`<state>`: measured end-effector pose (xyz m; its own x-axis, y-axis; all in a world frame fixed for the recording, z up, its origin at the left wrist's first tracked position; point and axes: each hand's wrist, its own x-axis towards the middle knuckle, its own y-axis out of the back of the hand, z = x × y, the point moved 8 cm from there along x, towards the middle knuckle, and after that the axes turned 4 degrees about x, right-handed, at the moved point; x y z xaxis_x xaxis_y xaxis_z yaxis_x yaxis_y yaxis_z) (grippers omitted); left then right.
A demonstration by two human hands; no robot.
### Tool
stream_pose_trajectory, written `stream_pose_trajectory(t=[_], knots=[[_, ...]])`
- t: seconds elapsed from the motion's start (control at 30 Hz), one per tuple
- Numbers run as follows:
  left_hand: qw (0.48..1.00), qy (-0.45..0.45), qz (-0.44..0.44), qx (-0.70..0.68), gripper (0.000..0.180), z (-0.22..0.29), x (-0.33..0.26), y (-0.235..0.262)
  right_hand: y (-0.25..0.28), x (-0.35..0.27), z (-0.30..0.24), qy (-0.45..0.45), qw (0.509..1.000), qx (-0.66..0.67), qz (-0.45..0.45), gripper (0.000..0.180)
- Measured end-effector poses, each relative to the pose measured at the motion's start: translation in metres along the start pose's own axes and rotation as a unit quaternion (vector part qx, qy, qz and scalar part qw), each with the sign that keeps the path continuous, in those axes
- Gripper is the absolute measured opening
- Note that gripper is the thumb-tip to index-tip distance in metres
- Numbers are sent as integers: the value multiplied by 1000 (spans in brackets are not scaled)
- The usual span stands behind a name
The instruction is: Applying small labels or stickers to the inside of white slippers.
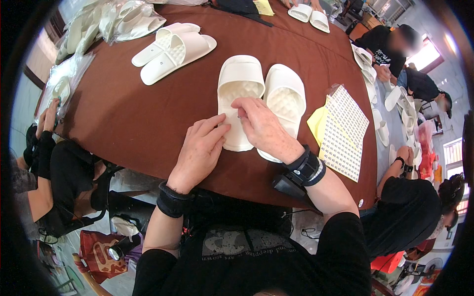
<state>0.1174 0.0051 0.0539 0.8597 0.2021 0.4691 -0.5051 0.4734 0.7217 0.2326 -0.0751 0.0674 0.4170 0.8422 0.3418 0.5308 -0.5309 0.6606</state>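
Observation:
In front of me lies a pair of white slide slippers, toes pointing away: the left slipper (240,74) and the right slipper (285,93). My left hand (197,150) is at the left slipper's near left edge, its bent fingertips on the rim of the footbed. Over that same footbed, just behind the strap, my right hand (264,126) is closed with its fingers curled down. A small dark mark, apparently a sticker, shows at its fingertips. The right palm covers part of both slippers. Both wrists wear black straps, the right one with a black device.
A sheet of small printed stickers (345,135) lies on yellow paper (316,123) to the right. Another white slipper pair (173,52) sits at far left, near bagged slippers (128,22), on the brown tablecloth (118,113). Co-workers sit on both sides.

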Motion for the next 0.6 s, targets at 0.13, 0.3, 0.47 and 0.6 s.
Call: stream_pose_trajectory(t=[0.13,0.3,0.47,0.6], knots=[[1000,11,-10,-8,28,-1,0,-1,0,-1,2,9,1000,-15,-1,29],[999,23,-23,-12,29,-3,0,-2,-1,-1,0,15,1000,-18,-5,29],[1000,21,-22,-8,28,-3,0,-2,-2,-1,0,21,1000,-21,6,28],[1000,20,-19,-7,28,-3,0,-3,-2,-1,-1,32,999,-24,11,29]])
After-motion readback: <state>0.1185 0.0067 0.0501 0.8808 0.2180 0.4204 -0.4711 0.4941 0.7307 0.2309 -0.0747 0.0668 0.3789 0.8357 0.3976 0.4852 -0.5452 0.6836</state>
